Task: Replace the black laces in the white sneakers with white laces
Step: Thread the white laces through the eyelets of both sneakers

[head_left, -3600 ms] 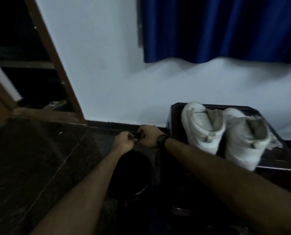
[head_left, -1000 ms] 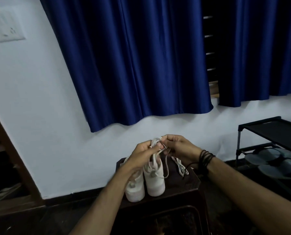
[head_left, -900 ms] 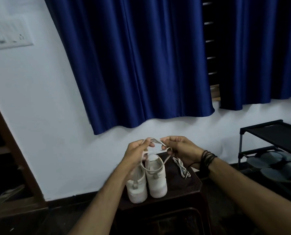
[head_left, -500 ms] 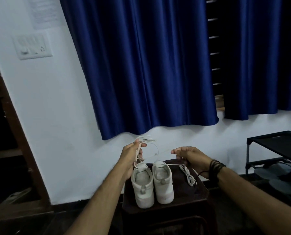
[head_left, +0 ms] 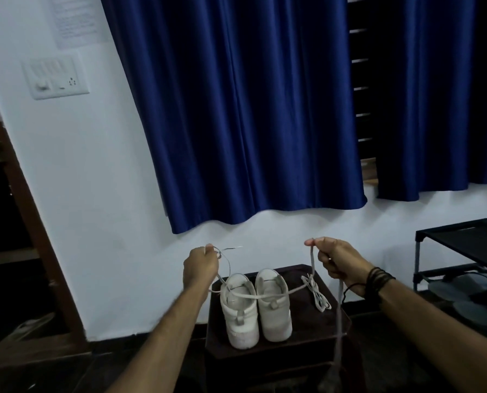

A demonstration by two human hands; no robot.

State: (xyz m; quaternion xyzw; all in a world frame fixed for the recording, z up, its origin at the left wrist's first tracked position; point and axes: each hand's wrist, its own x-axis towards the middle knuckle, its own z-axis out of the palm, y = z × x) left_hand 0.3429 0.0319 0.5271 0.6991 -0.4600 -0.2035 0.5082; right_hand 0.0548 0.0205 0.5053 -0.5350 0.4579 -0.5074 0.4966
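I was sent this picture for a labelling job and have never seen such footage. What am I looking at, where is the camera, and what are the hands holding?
There is no machine here: a person wears one wide-angle camera on the head, looking forward and down, so both forearms reach in from below. The left hand and right hand each pinch part of one long white shoelace, stretched between them above a pair of white sneakers. The sneakers stand side by side on a dark brown stool, apparently without laces. A second bundled white shoelace lies on the stool to their right. Blue curtains hang behind.
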